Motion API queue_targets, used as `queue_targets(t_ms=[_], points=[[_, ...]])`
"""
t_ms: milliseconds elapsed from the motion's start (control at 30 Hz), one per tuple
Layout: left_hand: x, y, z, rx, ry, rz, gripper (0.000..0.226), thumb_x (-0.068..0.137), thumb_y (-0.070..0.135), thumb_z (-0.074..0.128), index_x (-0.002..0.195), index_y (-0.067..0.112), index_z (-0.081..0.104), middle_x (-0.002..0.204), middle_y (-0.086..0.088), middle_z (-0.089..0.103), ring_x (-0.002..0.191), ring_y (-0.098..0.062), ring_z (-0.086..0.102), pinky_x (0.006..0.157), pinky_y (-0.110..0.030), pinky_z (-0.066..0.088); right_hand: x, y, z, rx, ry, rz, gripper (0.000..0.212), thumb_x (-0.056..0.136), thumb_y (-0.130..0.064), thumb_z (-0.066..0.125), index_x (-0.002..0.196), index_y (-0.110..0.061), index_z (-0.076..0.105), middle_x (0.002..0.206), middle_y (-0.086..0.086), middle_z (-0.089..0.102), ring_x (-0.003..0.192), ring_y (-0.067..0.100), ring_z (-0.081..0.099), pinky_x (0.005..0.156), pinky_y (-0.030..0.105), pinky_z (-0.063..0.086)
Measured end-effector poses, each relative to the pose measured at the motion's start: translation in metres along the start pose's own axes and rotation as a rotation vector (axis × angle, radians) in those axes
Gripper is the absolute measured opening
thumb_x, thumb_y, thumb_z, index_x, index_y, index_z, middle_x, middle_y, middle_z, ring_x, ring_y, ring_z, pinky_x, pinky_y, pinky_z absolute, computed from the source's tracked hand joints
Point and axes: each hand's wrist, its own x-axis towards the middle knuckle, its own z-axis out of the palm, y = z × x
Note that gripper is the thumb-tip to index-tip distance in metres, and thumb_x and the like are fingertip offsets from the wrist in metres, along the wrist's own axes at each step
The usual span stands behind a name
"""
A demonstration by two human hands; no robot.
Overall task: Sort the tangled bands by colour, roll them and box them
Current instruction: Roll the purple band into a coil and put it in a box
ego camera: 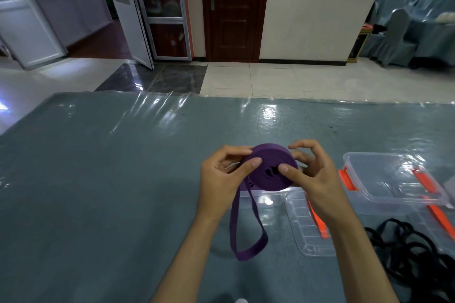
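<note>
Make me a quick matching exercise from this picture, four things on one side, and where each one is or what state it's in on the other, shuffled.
Things:
1. purple band
2. black bands
3. clear box with orange latches
4. clear lid

States:
A. lies flat by the right forearm
B. tangled heap at the right edge
C. open, far right
D. mostly rolled, held in both hands, tail hanging

Pairs: 1-D, 2-B, 3-C, 4-A

No legible text or labels.

Both hands, left hand [222, 174] and right hand [309, 174], hold a purple rolled elastic band [268, 167] above the grey-blue desk [110, 179]; its loose end hangs down as a loop.
</note>
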Motion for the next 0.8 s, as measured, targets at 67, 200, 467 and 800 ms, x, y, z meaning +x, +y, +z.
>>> queue_targets(t_ms=[67,200,467,800], points=[[0.002,-0.001,-0.002,-0.01,-0.042,-0.038,0.017,0.084,0.013,0.086,0.099,0.021,0.082,0.111,-0.003,0.079,0.106,-0.021,0.077,0.088,-0.024,0.059,-0.002,-0.001,0.0,-0.053,0.043,-0.037,0.05,0.082,-0.037,0.09,0.124,-0.023,0.067,0.111,0.013,0.077,0.096,0.034,0.078,0.076,0.034,0.064],[0.005,-0.001,-0.007,-0.015,-0.126,-0.133,0.028,0.088,0.014,0.083,0.115,0.022,0.082,0.118,-0.006,0.078,0.112,-0.022,0.075,0.094,-0.024,0.058,-0.004,0.003,0.003,0.031,0.097,-0.051,0.036,0.082,-0.024,0.089,0.111,-0.021,0.069,0.116,0.011,0.076,0.102,0.03,0.077,0.076,0.033,0.064],[0.0,-0.005,-0.013,0.021,-0.073,-0.082,0.019,0.087,0.024,0.086,0.105,0.025,0.081,0.113,-0.004,0.079,0.106,-0.02,0.077,0.089,-0.024,0.059,-0.008,0.004,0.005,-0.045,-0.015,0.015,0.057,0.084,-0.017,0.086,0.135,-0.032,0.063,0.11,0.014,0.079,0.101,0.033,0.078,0.078,0.033,0.064],[0.006,0.002,-0.026,0.146,-0.163,-0.054,0.038,0.084,0.029,0.088,0.119,0.036,0.075,0.115,0.003,0.08,0.108,-0.018,0.076,0.092,-0.025,0.059,-0.003,0.0,0.011,-0.08,0.051,-0.032,0.044,0.078,-0.021,0.092,0.106,-0.028,0.059,0.112,0.01,0.078,0.098,0.031,0.078,0.072,0.034,0.064]])
